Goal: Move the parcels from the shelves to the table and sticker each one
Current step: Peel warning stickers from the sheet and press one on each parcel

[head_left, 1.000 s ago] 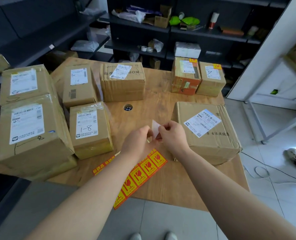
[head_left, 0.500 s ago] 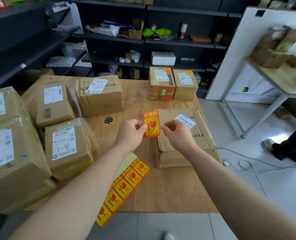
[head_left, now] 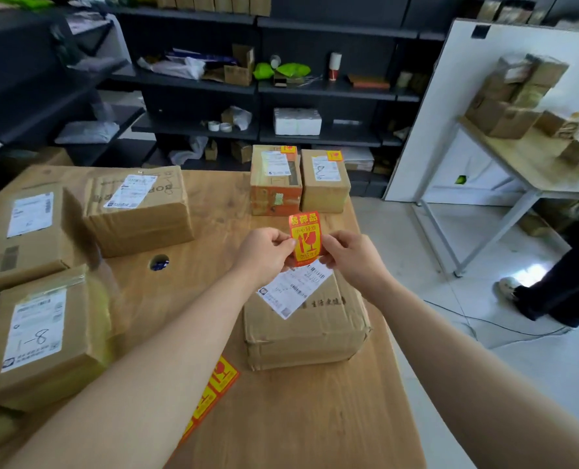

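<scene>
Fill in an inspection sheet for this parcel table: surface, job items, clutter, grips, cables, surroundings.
Surface: wooden table, with a round hole.
Job's things: fragile sticker held over the nearest parcel; two far parcels already stickered; sticker strip on the table.
Clutter: nothing seen.
Grips: left hand and right hand each pinch the sticker.
Cables: one cable on the floor.
Surroundings: dark shelves; another person's shoe.

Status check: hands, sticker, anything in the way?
Left hand and right hand pinch the fragile sticker by its side edges. Held clear of the near parcel, not yet stuck. Nothing between them.
</scene>
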### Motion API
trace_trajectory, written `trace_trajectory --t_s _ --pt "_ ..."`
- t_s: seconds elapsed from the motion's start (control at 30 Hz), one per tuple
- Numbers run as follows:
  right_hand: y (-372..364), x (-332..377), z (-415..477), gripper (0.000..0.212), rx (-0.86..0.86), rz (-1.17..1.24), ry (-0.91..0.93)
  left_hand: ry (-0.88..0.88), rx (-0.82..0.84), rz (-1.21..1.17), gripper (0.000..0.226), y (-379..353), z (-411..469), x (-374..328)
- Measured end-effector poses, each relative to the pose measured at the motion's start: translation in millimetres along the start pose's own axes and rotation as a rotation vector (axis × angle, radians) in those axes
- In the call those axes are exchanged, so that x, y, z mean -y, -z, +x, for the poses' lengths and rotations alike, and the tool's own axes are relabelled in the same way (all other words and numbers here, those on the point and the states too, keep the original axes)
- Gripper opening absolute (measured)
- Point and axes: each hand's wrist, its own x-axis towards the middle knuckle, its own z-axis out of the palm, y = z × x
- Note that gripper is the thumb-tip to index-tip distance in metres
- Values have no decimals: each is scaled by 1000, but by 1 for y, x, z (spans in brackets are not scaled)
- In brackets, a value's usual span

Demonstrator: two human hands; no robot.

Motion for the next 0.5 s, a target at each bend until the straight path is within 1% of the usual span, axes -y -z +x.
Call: trace_trajectory --t_s 0.1,0.17,0.2,0.3,0.33,0.5 --pt "11 -7 13 45 25 65 -4 1 -17 75 15 -15 13 -4" --pt "16 -12 21 47 40 77 -14 8 -29 102 15 -22 20 -5" --pt "18 -15 25 42 40 65 -18 13 -25 94 14 -25 23 -5" --pt "21 -22 36 13 18 -45 -3 33 3 20 13 -32 31 -4" --pt "22 -24 39 9 14 -56 -4 42 5 7 12 -33 33 -3" --pt "22 -31 48 13 13 -25 -50 67 -26 8 9 -36 46 -1"
